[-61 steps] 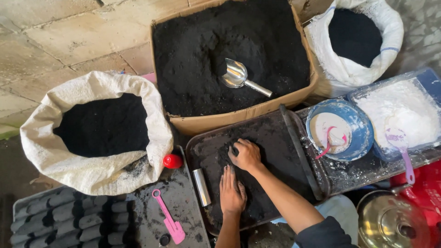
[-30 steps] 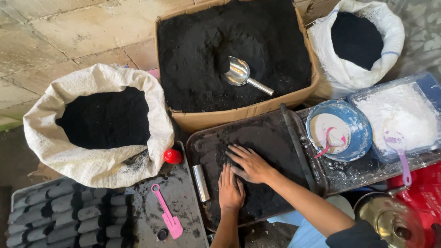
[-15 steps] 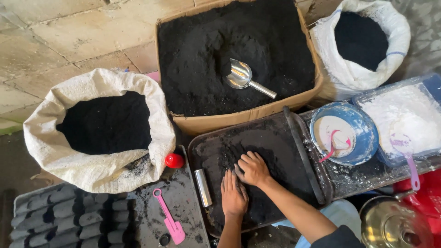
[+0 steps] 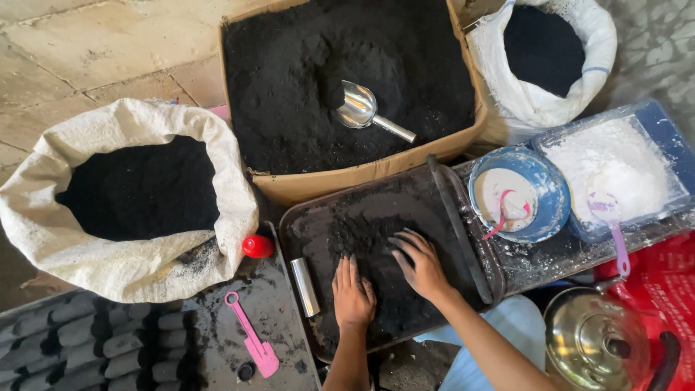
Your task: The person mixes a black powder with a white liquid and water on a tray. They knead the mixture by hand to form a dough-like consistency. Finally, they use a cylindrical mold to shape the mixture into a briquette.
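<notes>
My left hand (image 4: pixel 352 292) lies flat, open and empty, on black powder (image 4: pixel 369 246) near the tray (image 4: pixel 308 224)'s front edge. My right hand (image 4: pixel 420 262), clenched half a second ago, has spread its fingers and presses the powder mid-tray: kneading goes on. A metal tube (image 4: pixel 305 287) lies by the left rim. Beyond, a scoop (image 4: pixel 362 110) rests in the box (image 4: pixel 347 177).

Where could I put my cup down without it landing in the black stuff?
The stone floor beyond the big sack is bare. The dark board around the pink scoop has some room. The tray under both hands and everything right of it is crowded.
</notes>
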